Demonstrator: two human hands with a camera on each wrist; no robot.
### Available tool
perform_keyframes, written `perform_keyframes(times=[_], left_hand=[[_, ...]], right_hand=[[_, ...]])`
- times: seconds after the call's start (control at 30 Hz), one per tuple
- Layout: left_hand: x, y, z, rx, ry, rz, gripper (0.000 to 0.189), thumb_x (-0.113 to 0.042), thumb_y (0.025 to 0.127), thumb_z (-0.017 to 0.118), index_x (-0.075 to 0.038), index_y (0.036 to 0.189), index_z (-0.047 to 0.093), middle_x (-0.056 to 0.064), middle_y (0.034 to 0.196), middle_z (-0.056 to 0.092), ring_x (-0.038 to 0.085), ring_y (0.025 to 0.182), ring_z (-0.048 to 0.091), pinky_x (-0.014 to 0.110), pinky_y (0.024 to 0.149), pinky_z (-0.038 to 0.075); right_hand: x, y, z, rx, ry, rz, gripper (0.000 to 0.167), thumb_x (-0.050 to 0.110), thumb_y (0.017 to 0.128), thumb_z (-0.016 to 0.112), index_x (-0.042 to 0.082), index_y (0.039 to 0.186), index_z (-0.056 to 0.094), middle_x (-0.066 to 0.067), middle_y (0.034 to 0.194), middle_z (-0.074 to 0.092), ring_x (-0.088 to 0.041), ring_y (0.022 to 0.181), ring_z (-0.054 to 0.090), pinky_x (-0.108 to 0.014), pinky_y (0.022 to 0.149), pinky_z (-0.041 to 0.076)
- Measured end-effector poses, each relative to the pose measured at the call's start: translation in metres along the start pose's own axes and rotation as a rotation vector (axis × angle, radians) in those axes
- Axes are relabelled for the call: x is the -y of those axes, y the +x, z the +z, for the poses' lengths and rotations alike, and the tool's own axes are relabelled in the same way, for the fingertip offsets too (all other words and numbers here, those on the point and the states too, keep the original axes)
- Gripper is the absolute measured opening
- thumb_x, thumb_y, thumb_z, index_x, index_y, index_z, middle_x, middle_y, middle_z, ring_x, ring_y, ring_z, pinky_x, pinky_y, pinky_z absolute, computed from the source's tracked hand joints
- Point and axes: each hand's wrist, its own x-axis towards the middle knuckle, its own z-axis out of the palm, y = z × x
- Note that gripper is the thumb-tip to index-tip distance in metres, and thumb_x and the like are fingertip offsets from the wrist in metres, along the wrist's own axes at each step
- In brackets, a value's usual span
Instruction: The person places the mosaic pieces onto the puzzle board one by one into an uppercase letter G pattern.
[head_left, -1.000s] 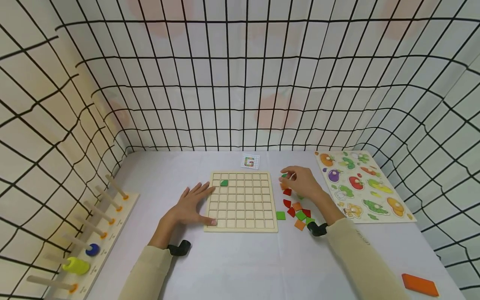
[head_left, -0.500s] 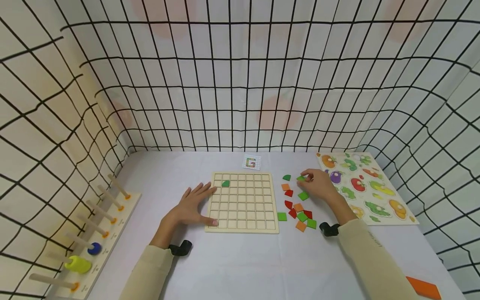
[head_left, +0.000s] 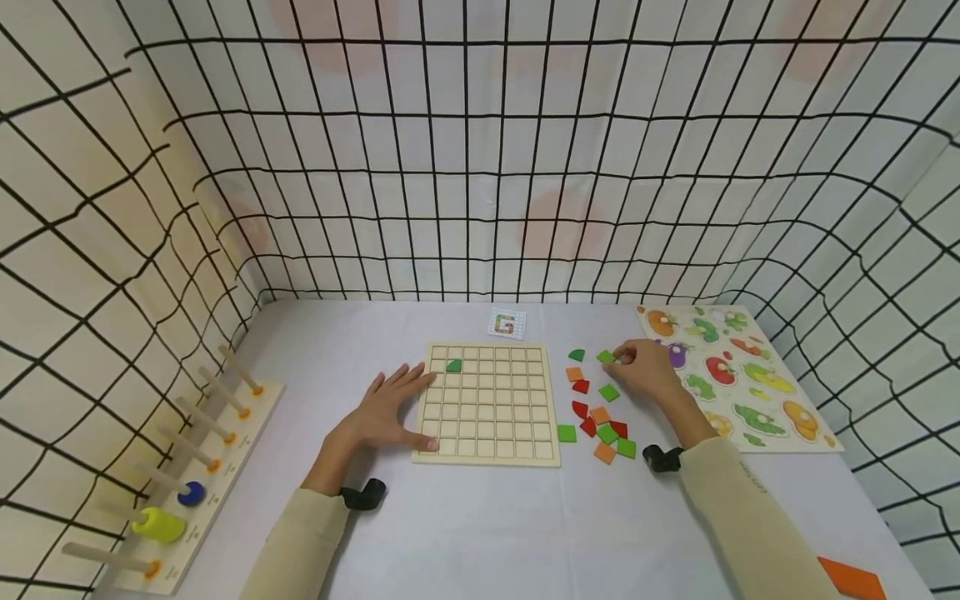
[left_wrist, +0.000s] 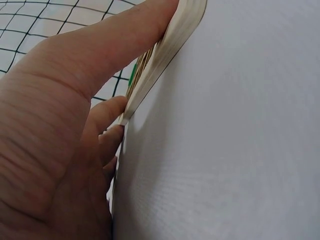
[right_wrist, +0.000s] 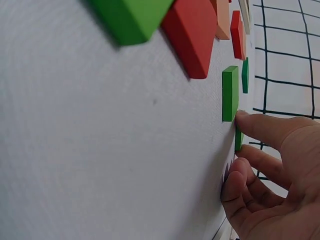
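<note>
My left hand point(head_left: 378, 414) is spread at the left side of the wooden grid board point(head_left: 491, 462). Its thumb lies on the near left corner and its fingertips touch the left edge; the left wrist view shows the thumb point(left_wrist: 115, 42) over the rim. One dark green rounded tile point(head_left: 454, 366) sits in a cell of the second row. Right of the board, my right hand point(head_left: 647, 367) pinches a green square tile point(head_left: 606, 356) low at the table. In the right wrist view, thumb and forefinger are at the two ends of that green square tile point(right_wrist: 238, 138).
Loose tiles lie between board and right hand: a dark green quarter-round point(head_left: 576, 355), orange squares point(head_left: 574, 374), red pieces point(head_left: 581, 387) and green squares point(head_left: 567, 433). A pattern card point(head_left: 507, 323) lies behind. Vegetable puzzle point(head_left: 738, 375) right, peg rack point(head_left: 217, 475) left, orange block point(head_left: 851, 577) front right.
My right hand has moved right, from the dark green quarter-round and orange tile to the green square tile. The left hand keeps its place on the board. The head view shifted slightly.
</note>
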Motion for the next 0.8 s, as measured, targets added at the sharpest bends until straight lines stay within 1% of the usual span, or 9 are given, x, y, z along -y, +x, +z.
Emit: perform_keyframes(times=[0.1,0.37,0.47,0.67,0.8], left_hand=[[0.0,0.0,0.001,0.001,-0.002,0.002,0.118,-0.068,0.066,0.086,-0.024,0.163,0.034,0.004,0.173,0.021,0.032,0.162,0.011,0.063,0.128,0.004],[0.0,0.001,0.003,-0.008,-0.008,-0.003,0.119,-0.068,0.065,0.087,-0.024,0.162,0.035,0.002,0.173,0.022,0.031,0.162,0.011,0.062,0.128,0.003],[0.002,0.002,0.004,-0.008,-0.001,-0.003,0.12,-0.068,0.065,0.086,-0.024,0.163,0.034,0.002,0.173,0.021,0.031,0.162,0.011,0.062,0.128,0.003],[0.001,0.001,0.003,-0.009,0.002,-0.01,0.121,-0.069,0.064,0.086,-0.025,0.163,0.033,0.0,0.172,0.021,0.029,0.162,0.01,0.06,0.129,0.002],[-0.001,0.0,0.001,-0.004,-0.005,-0.013,0.12,-0.069,0.064,0.086,-0.024,0.163,0.034,0.001,0.172,0.022,0.03,0.162,0.01,0.061,0.129,0.003]], right_hand=[[-0.002,-0.001,0.0,-0.009,0.015,-0.009,0.036,0.026,0.094,0.074,-0.003,0.116,0.071,-0.015,0.098,0.066,-0.027,0.089,0.057,-0.033,0.074,0.045],[-0.006,0.0,0.003,-0.016,0.038,-0.017,0.035,0.024,0.096,0.072,-0.002,0.12,0.071,-0.018,0.108,0.07,-0.031,0.098,0.062,-0.04,0.084,0.052],[-0.003,-0.001,0.005,-0.025,0.034,-0.052,0.035,0.024,0.096,0.072,0.0,0.121,0.071,-0.017,0.107,0.071,-0.031,0.097,0.062,-0.039,0.082,0.051],[0.013,-0.001,0.011,-0.053,0.022,-0.116,0.033,0.025,0.095,0.073,0.003,0.12,0.073,-0.012,0.101,0.068,-0.026,0.092,0.058,-0.031,0.077,0.049],[0.029,-0.002,0.015,-0.057,0.034,-0.147,0.033,0.024,0.095,0.075,0.003,0.12,0.073,-0.012,0.101,0.068,-0.025,0.09,0.057,-0.031,0.077,0.048]])
